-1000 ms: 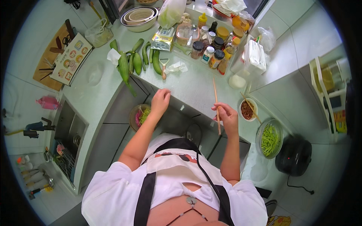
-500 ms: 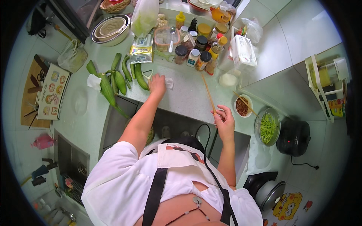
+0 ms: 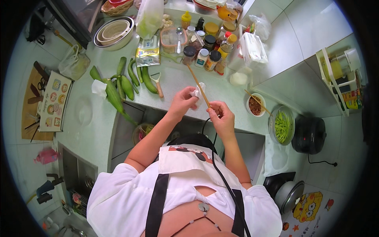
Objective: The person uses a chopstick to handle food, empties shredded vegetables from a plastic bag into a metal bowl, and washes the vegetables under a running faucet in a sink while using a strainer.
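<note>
Both my hands are close together over the counter's front edge. My left hand point(image 3: 184, 101) is closed on a crumpled white tissue point(image 3: 201, 91), which lies against the wooden chopsticks point(image 3: 196, 78). The chopsticks slant away toward the jars, and my right hand point(image 3: 221, 117) grips their near end between thumb and fingers. Whether it is one stick or a pair pressed together is hard to see. A peeler point(image 3: 158, 85) with a wooden handle rests on the counter left of my left hand, beside a curved green cucumber point(image 3: 148, 81).
More long green vegetables point(image 3: 126, 87) lie at the left. Seasoning jars point(image 3: 201, 58) and a tissue pack point(image 3: 251, 49) stand behind. To the right are a bowl of minced meat point(image 3: 256, 105), a bowl of cut green strips point(image 3: 282, 125) and a black cooker point(image 3: 310, 133).
My left hand has left the peeler area, picked up the white tissue from the counter and brought it right to the chopsticks. My right hand has shifted left with the chopsticks.
</note>
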The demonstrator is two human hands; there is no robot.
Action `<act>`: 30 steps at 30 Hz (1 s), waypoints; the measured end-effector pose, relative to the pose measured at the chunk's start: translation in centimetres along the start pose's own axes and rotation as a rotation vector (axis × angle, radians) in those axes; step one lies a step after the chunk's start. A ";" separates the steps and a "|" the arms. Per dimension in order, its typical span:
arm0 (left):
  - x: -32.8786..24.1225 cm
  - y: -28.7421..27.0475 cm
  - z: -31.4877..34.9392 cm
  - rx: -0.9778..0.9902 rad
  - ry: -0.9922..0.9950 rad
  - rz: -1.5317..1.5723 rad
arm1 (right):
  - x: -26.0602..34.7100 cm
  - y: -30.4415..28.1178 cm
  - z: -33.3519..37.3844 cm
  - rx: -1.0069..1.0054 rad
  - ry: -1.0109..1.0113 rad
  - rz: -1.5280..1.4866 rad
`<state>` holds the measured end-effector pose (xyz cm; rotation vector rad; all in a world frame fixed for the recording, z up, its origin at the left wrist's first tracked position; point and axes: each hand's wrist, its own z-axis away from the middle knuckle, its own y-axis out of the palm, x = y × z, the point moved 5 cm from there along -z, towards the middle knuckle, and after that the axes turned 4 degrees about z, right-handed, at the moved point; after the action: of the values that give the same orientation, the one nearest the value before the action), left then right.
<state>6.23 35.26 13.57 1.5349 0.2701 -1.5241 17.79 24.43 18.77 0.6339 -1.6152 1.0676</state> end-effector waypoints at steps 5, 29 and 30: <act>-0.9 1.7 0.9 0.033 -0.118 0.431 | 0.6 -0.1 0.0 -0.020 -0.033 0.084; 1.2 -0.4 -4.4 -0.242 0.042 0.535 | 0.2 -4.4 2.2 0.043 0.061 0.208; -0.1 -1.3 -4.9 -0.300 0.071 0.560 | -0.4 -5.4 2.9 0.047 0.109 0.145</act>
<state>8.61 39.45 12.10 1.2849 0.0893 -0.9437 20.96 19.35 19.97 0.4859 -1.5634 1.2285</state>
